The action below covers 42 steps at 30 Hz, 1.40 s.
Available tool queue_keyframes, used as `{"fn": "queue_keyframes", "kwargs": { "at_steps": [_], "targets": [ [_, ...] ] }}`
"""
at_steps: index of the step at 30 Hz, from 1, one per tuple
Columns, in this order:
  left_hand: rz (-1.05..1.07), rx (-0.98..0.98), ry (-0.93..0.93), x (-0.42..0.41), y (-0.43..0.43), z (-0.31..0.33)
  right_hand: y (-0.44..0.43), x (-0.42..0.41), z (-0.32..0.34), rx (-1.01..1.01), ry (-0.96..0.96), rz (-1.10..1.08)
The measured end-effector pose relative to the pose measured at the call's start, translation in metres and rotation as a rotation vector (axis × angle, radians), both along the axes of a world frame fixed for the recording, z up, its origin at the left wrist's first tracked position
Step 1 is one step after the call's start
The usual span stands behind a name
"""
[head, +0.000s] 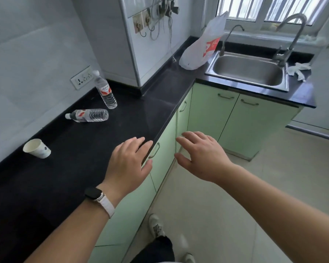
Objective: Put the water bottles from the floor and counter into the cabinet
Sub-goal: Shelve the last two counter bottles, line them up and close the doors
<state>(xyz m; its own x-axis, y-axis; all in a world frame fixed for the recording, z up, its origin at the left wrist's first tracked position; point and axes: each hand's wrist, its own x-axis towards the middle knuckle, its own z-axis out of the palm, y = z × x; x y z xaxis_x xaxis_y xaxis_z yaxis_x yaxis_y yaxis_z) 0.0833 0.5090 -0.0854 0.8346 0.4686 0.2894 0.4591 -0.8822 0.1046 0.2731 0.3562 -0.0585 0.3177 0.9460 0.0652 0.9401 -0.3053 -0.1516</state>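
Two clear water bottles with red-and-white labels are on the black counter (80,160). One bottle (105,90) stands upright near the wall socket. The other bottle (87,115) lies on its side, cap pointing left. My left hand (130,162) hovers over the counter's front edge with fingers spread, holding nothing. My right hand (199,154) is stretched out, fingers open, in front of the green cabinet door (164,154) and its metal handle (154,150). The cabinet doors are closed. No bottle shows on the visible floor.
A white paper cup (37,149) lies tipped over at the left of the counter. A white plastic bag (203,44) stands beside the steel sink (249,70), with a crumpled cloth (298,70) to its right. More green cabinet doors (235,120) run under the sink. My shoe (156,225) is on the tiled floor.
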Motion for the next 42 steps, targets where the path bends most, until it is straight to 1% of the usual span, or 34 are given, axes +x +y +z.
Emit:
{"fn": "queue_keyframes", "kwargs": {
  "at_steps": [10, 18, 24, 33, 37, 42],
  "targets": [
    [0.074, -0.111, -0.014, 0.037, 0.123, -0.036, 0.126, 0.035, -0.005, -0.070, -0.036, 0.042],
    [0.141, -0.159, 0.017, 0.039, 0.220, -0.052, 0.238, 0.042, -0.006, -0.074, -0.055, 0.095],
    [0.181, -0.169, -0.011, 0.028, 0.258, -0.057, 0.290, 0.042, -0.012, -0.097, -0.043, 0.151],
    [0.326, -0.155, -0.003, 0.023, 0.286, -0.066, 0.357, 0.053, -0.030, -0.103, -0.010, 0.286],
    [0.415, -0.142, 0.008, 0.035, 0.299, -0.065, 0.391, 0.072, -0.042, -0.112, 0.024, 0.359],
    [0.506, -0.178, 0.027, 0.066, 0.316, -0.062, 0.436, 0.103, -0.051, -0.106, 0.100, 0.425]
  ]
}}
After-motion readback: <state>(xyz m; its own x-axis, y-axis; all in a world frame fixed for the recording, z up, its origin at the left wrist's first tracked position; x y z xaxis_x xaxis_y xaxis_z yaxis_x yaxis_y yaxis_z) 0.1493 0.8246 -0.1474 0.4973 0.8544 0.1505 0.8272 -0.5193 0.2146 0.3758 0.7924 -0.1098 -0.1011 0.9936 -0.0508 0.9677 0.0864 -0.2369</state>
